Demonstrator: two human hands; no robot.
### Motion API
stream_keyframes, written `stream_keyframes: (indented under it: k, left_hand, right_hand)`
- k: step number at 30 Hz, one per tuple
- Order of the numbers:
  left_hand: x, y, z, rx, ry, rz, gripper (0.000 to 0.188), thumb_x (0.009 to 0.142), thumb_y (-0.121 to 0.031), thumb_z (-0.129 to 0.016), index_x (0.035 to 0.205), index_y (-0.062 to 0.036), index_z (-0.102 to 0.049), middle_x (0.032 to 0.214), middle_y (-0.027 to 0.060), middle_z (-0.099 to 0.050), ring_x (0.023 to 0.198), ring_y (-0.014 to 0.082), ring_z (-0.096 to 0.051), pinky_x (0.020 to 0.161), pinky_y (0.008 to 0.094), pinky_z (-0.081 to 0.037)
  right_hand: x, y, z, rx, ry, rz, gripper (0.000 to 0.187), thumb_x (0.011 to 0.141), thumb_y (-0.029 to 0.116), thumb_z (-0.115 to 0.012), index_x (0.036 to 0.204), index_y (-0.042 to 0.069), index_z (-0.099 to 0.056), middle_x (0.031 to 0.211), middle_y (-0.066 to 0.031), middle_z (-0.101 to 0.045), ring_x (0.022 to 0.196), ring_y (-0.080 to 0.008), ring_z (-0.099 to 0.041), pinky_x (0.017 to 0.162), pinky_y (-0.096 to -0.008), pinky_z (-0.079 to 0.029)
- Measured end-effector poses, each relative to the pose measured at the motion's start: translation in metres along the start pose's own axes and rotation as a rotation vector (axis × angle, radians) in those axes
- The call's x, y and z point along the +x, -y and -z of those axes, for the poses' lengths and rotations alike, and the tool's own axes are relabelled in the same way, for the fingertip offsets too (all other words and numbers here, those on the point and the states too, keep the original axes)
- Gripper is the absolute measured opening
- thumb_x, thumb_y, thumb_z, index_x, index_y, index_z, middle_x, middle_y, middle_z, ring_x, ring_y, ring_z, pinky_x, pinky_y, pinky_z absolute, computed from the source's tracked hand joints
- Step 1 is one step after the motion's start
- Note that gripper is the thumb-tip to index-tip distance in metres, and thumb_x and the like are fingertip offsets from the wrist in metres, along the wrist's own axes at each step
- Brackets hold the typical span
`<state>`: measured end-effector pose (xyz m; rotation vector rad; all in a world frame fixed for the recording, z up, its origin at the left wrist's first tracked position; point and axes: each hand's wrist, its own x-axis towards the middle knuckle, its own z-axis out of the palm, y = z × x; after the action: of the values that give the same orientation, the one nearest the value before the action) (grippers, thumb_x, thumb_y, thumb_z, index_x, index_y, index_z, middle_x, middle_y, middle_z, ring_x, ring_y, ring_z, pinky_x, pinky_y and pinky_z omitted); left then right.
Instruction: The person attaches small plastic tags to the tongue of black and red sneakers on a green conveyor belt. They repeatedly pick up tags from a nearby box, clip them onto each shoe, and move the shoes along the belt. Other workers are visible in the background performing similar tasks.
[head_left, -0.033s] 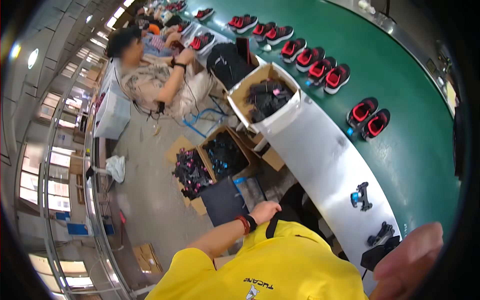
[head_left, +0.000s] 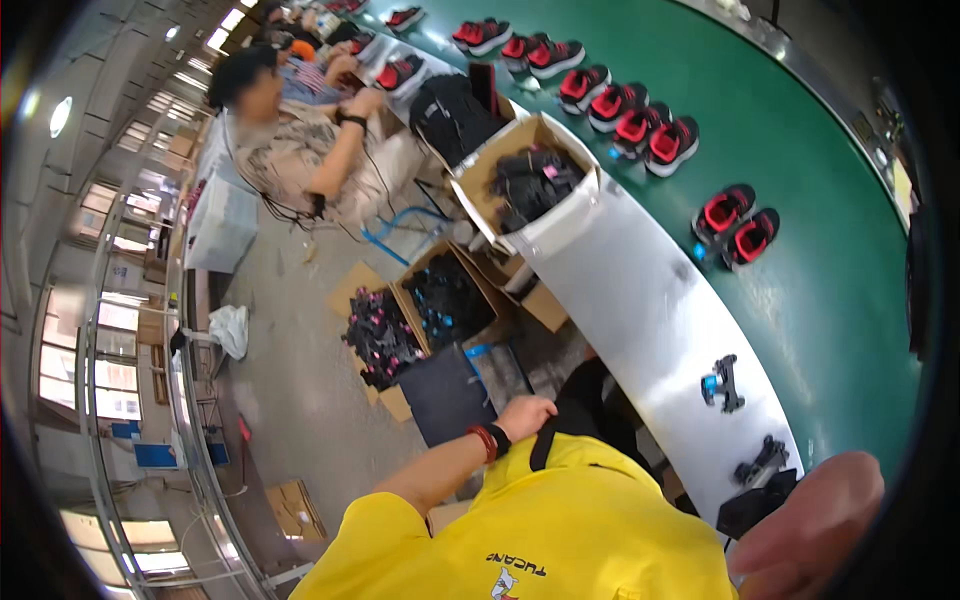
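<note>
At the lower right, the right hand (head_left: 815,510) appears blurred beside a flat-faced black object (head_left: 757,503); its finger state cannot be determined. At the waist of the matte yellow shirt (head_left: 520,530), the left hand (head_left: 527,418) has curled fingers; whether they grip anything cannot be told. An angular black piece (head_left: 763,463) and a blue-marked black piece (head_left: 729,384) lie on the smooth metal tabletop (head_left: 640,300). Beyond are an open cardboard carton (head_left: 560,218) and red-lined shoes (head_left: 752,240).

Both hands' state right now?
Left hand: fingers curled at the black trousers; can't tell whether it grips them.
Right hand: blurred; can't tell open or closed.
</note>
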<state>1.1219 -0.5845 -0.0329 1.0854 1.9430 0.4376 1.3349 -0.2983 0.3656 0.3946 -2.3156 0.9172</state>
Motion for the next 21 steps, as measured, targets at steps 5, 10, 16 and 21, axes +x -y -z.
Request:
stream_keyframes:
  k: [5, 10, 16, 21]
  left_hand:
    - [-0.040, 0.065, -0.027, 0.060, -0.061, 0.193, 0.019, 0.085, -0.010, -0.057, 0.098, -0.0080, -0.070, 0.094, 0.0170, -0.070, 0.088, 0.0359, -0.067, 0.081, 0.0421, -0.053]
    - [-0.032, 0.116, -0.025, 0.288, 0.170, 0.307, 0.018, 0.083, -0.019, -0.061, 0.097, -0.0133, -0.070, 0.112, 0.0139, -0.067, 0.108, 0.0337, -0.061, 0.088, 0.0457, -0.050]
    - [-0.038, 0.214, -0.024, 0.986, 0.005, 0.071, 0.054, 0.089, -0.021, -0.055, 0.143, -0.0173, -0.047, 0.155, 0.0156, -0.029, 0.147, 0.0353, -0.019, 0.116, 0.0595, -0.014]
    - [-0.004, 0.186, 0.032, 1.046, 0.597, 0.244, 0.060, 0.092, -0.024, -0.054, 0.149, -0.0209, -0.039, 0.159, 0.0147, -0.023, 0.149, 0.0350, -0.011, 0.118, 0.0584, -0.005]
  right_hand:
    - [0.023, -0.036, -0.045, -0.053, 0.065, 0.062, 0.007, 0.082, 0.008, -0.063, 0.086, 0.009, -0.068, 0.090, -0.0087, -0.068, 0.076, -0.0232, -0.064, 0.062, -0.0334, -0.048]
    - [0.046, -0.068, -0.101, -0.217, 0.099, 0.001, 0.007, 0.082, 0.007, -0.062, 0.084, 0.008, -0.069, 0.088, -0.0092, -0.067, 0.074, -0.0240, -0.064, 0.059, -0.0338, -0.048]
    - [0.039, -0.125, -0.152, -0.203, 0.120, -0.161, 0.008, 0.083, 0.005, -0.061, 0.083, 0.008, -0.069, 0.087, -0.0097, -0.067, 0.071, -0.0251, -0.064, 0.057, -0.0343, -0.047]
    - [-0.010, -0.157, -0.176, -0.011, 0.395, -0.491, 0.011, 0.081, 0.002, -0.060, 0.083, 0.007, -0.070, 0.086, -0.0103, -0.067, 0.070, -0.0267, -0.064, 0.056, -0.0359, -0.048]
